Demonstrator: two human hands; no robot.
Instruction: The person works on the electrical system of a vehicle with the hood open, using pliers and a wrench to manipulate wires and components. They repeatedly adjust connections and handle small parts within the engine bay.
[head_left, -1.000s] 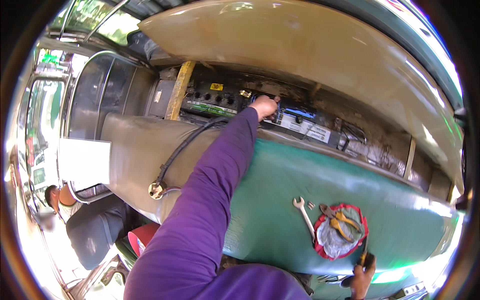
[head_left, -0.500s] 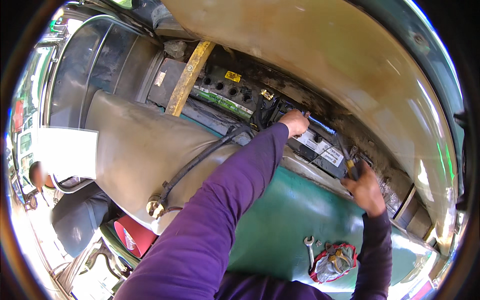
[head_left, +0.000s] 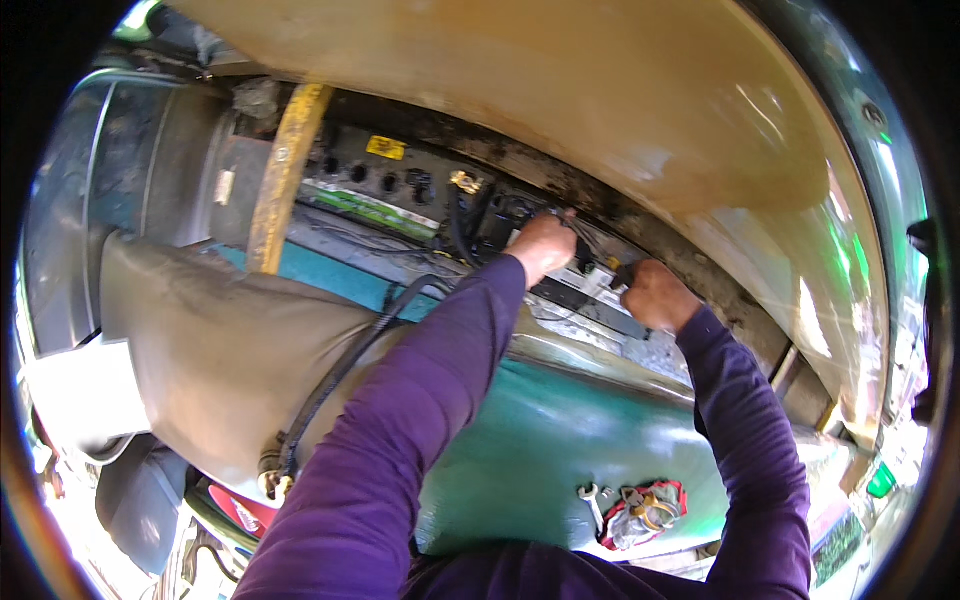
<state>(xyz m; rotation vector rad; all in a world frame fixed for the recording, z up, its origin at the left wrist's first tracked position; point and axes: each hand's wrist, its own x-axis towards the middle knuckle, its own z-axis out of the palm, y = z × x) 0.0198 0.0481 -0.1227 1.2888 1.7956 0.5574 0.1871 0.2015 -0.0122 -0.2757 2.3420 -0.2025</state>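
Note:
Both purple-sleeved arms reach over a long recess with two batteries side by side. My left hand (head_left: 545,246) is closed at the top of the right-hand battery (head_left: 570,298), around something its fingers hide. Close to its right, my right hand (head_left: 660,296) grips a screwdriver (head_left: 614,264) by its yellow and dark handle. Its shaft points towards my left fingers; the tip is hard to make out. The left battery (head_left: 372,208) has a green stripe and open round cell holes. A brass-coloured terminal clamp (head_left: 465,182) sits at its right end, beside black cables.
A yellow metal bar (head_left: 285,180) crosses the recess at the left. A brown panel (head_left: 600,110) arches above. A loose black cable (head_left: 350,355) lies across the tan cover. On the green surface (head_left: 520,440) lie a wrench (head_left: 592,503) and a red-edged bundle (head_left: 645,515).
My right hand has moved up and left with the screwdriver, close to my left hand. The left hand stays on the battery. The whole view has shifted.

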